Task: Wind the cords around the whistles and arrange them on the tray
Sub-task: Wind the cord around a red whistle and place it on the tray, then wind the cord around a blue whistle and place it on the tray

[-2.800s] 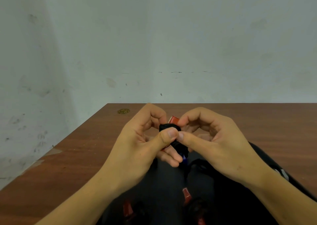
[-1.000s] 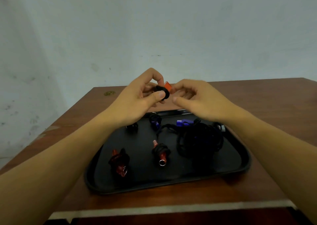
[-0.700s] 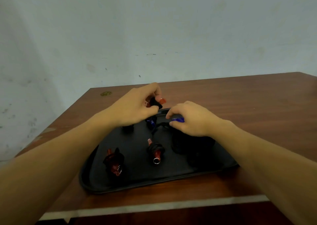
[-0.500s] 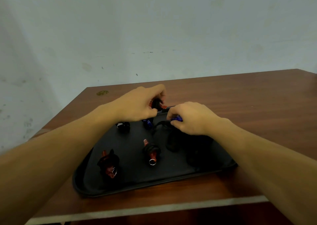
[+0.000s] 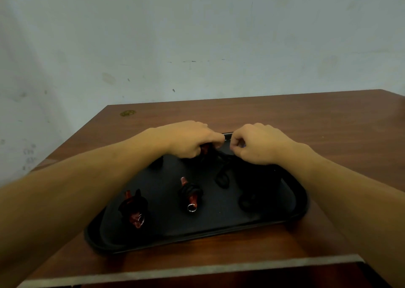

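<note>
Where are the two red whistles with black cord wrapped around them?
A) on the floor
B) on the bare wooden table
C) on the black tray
C. Both wound red whistles, one nearer the left and one beside it, lie inside the black tray, which sits on the wooden table.

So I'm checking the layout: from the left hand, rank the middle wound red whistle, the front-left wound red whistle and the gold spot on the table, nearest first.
1. Middle wound red whistle, tray centre.
2. Front-left wound red whistle, tray's near left.
3. Gold spot, table's far left corner.

Measured from the left hand.
</note>
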Demonstrator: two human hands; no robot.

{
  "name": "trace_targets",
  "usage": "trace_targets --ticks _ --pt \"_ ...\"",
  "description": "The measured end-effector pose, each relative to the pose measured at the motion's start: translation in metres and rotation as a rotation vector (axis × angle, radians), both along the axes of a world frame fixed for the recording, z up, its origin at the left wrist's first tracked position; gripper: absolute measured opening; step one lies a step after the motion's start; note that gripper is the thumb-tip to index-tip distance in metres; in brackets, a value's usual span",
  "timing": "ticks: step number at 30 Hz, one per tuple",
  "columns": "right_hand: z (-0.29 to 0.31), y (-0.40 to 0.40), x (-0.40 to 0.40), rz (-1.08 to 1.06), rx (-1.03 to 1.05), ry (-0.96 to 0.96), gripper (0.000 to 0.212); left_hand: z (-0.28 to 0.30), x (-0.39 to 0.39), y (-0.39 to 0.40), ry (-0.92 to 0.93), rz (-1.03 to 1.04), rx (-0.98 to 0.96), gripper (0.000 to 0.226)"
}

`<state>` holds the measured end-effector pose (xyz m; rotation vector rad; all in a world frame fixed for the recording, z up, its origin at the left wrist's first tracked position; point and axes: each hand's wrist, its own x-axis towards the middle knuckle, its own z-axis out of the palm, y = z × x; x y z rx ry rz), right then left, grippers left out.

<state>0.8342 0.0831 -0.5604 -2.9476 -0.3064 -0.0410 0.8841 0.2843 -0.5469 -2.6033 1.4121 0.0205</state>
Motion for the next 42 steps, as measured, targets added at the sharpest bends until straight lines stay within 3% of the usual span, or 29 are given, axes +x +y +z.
trace_targets --ticks 5,10,15,18,24,27,29,33,38,42 --pt "-0.001 0.005 0.005 -0.017 0.01 0.016 0.025 -0.004 0.0 0.004 0.099 0.039 -0.112 0.064" --pt "0.004 0.007 0.006 -0.007 0.129 -0.097 0.019 0.006 -0.008 0.011 0.172 0.117 -0.366 0.06" --pt "0.033 0.02 -0.001 0.052 0.703 -0.31 0.013 0.034 -0.023 0.012 0.196 0.256 -0.82 0.037" --pt "0.056 0.032 -0.007 0.112 0.983 -0.318 0.016 0.051 -0.036 0.004 0.327 0.318 -0.953 0.023" --pt "0.091 0.047 -0.041 0.228 1.272 -0.269 0.018 0.075 -0.076 0.007 0.77 0.321 -1.253 0.026" --pt "0.096 0.055 -0.056 0.221 1.407 -0.216 0.024 0.079 -0.093 0.006 0.827 0.31 -1.366 0.029" --pt "0.097 0.063 -0.068 0.194 1.488 -0.067 0.029 0.084 -0.103 0.005 0.799 0.318 -1.434 0.03" --pt "0.094 0.071 -0.086 0.18 1.375 0.192 0.048 0.101 -0.118 0.01 0.593 0.372 -1.554 0.021" --pt "0.102 0.065 -0.091 0.194 1.118 0.035 0.027 0.112 -0.125 0.034 0.126 0.442 -1.484 0.036" --pt "0.117 0.065 -0.101 0.219 0.941 -0.118 0.027 0.114 -0.139 0.045 0.323 0.449 -1.403 0.031"
